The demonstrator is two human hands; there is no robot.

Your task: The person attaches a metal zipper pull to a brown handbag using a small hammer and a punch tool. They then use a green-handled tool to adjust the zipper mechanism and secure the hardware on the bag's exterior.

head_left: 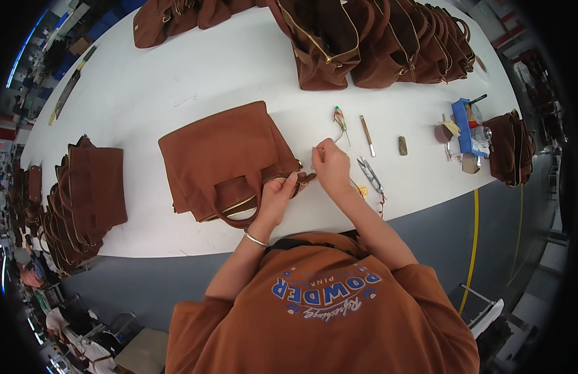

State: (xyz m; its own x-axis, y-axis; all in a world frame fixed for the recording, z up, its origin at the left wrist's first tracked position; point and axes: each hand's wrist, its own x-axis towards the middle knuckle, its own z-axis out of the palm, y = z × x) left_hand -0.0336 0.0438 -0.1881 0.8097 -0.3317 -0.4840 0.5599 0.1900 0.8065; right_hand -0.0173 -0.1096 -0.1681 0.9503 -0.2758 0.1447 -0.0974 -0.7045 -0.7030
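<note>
A brown leather handbag point(220, 140) lies on its side on the white table in front of me, its handle loop toward me and a strip of gold zipper showing at the opening. My left hand point(277, 198) is closed on the bag's near right corner, thumb on top, beside the zipper end and a small tab point(307, 179). Just right of that tab, my right hand point(331, 167) is raised with its fingers pinched together. Whatever is between them is too small to make out. Thread snips point(370, 174) lie on the table close to my right forearm.
A green-handled awl point(340, 119), a thin stick tool point(367, 136) and a dark small block point(402, 146) lie to the right. Beyond them stands a blue bin point(466, 128). Brown bags crowd the far edge point(376, 43), the left point(89, 193) and the right point(512, 149).
</note>
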